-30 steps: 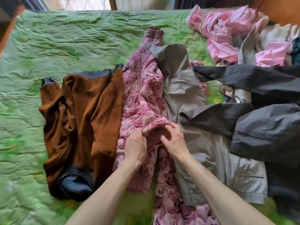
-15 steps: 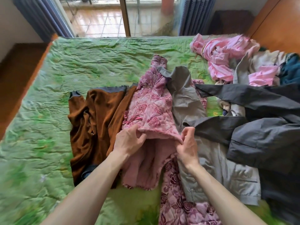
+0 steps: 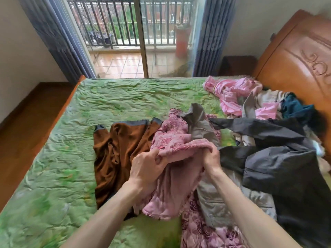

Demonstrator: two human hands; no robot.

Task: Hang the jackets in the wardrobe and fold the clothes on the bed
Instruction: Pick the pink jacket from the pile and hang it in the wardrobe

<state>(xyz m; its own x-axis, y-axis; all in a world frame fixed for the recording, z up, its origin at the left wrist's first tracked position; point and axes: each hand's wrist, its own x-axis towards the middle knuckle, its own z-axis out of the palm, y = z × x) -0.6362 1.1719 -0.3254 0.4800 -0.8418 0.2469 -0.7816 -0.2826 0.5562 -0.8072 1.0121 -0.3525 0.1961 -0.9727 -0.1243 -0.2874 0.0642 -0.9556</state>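
Note:
A pink quilted garment with a rose print (image 3: pixel 172 133) lies mid-bed, its plain pink lining turned out and hanging below my hands. My left hand (image 3: pixel 146 167) grips its raised edge on the left; my right hand (image 3: pixel 211 158) grips the same edge on the right. A brown garment (image 3: pixel 121 149) lies flat just left of it. A light grey jacket (image 3: pixel 198 122) lies under and right of the pink one. A dark grey jacket (image 3: pixel 279 158) sprawls further right.
The green bedspread (image 3: pixel 71 140) is bare on the left. A heap of pink and other clothes (image 3: pixel 238 93) sits at the far right by the wooden headboard (image 3: pixel 295 56). Behind the bed are a glass balcony door (image 3: pixel 143 42) and blue curtains (image 3: pixel 59 42).
Both hands have lifted the pink garment's edge higher and drawn it toward me, exposing more lining. The camera has tilted up, bringing the balcony door and headboard into view.

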